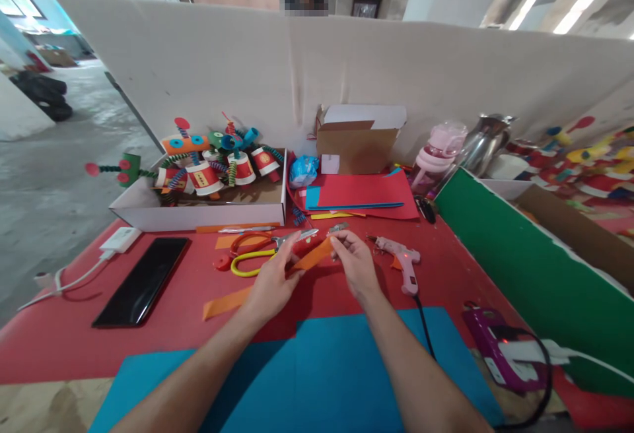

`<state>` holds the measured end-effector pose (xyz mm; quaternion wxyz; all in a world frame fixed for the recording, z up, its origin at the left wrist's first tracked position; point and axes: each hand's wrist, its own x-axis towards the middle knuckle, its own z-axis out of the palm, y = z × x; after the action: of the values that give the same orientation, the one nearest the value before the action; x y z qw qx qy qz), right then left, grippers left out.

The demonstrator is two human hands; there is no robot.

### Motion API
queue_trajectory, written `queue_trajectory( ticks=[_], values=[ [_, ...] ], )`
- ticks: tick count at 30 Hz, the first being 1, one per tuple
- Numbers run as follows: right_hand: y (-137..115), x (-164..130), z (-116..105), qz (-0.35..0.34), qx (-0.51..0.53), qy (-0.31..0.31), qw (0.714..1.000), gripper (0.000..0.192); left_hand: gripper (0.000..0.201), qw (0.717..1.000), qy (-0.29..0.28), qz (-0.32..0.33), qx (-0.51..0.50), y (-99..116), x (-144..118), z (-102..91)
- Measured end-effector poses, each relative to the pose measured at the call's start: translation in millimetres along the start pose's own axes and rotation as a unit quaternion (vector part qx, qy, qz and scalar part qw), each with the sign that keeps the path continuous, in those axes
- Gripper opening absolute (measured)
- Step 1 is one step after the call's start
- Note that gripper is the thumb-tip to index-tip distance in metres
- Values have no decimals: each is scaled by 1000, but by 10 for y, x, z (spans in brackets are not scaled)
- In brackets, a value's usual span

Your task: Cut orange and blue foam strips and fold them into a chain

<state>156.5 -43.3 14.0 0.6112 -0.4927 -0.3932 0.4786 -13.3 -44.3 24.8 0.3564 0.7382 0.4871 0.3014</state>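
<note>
An orange paper strip (316,255) stretches between my two hands above the red tabletop. My right hand (357,266) pinches its far end between thumb and fingers. My left hand (275,282) is closed on the strip's nearer part, its fingers partly hiding it. More orange paper (225,305) sticks out to the left beneath my left wrist; whether it is the same strip is hidden. Scissors with a yellow and red handle (247,270) lie just beyond my left hand, blades partly covered. To the right of my right hand rests a pink glue gun (405,261), its red light lit.
Blue sheets (317,373) lie under my forearms. A black phone (143,281) is at left. Behind stand a white box (232,217) of paper-cup figures, red paper (364,192) and a pink bottle (436,156). A green-sided box (525,274) and purple power strip (500,347) flank the right.
</note>
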Motion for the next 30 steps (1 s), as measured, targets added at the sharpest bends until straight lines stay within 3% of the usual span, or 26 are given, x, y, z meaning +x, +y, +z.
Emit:
queue_trajectory(
  ticks=[3, 5, 7, 9, 13, 15, 17, 23, 30],
  values=[
    [-42, 0, -19, 6, 5, -33, 999, 21, 16, 998, -35, 6, 42, -17, 7, -33],
    [-52, -6, -9, 8, 32, -45, 998, 23, 14, 998, -34, 17, 43, -8, 11, -49],
    [-45, -16, 17, 10, 83, -49, 995, 29, 14, 1000, -13, 2, -10, 13, 14, -51],
    [-21, -37, 55, 29, 133, -78, 988, 41, 18, 991, -6, -53, -120, 32, 17, -39],
    [73, -102, 136, 93, 127, -167, 973, 51, 30, 914, -20, -179, -364, 43, 23, 5],
    [121, -127, 161, 87, 73, -162, 980, 47, 33, 878, -11, -208, -431, 41, 27, 7],
    [149, -134, 167, 68, 15, -137, 988, 43, 32, 859, 8, -216, -464, 39, 35, -22],
    [113, -89, 89, 20, -113, -60, 992, 33, 28, 888, 95, -163, -419, -25, 71, -195],
    [51, -45, -4, -38, -181, 19, 983, 32, 24, 911, 103, -132, -376, -73, 79, -211]
  ],
)
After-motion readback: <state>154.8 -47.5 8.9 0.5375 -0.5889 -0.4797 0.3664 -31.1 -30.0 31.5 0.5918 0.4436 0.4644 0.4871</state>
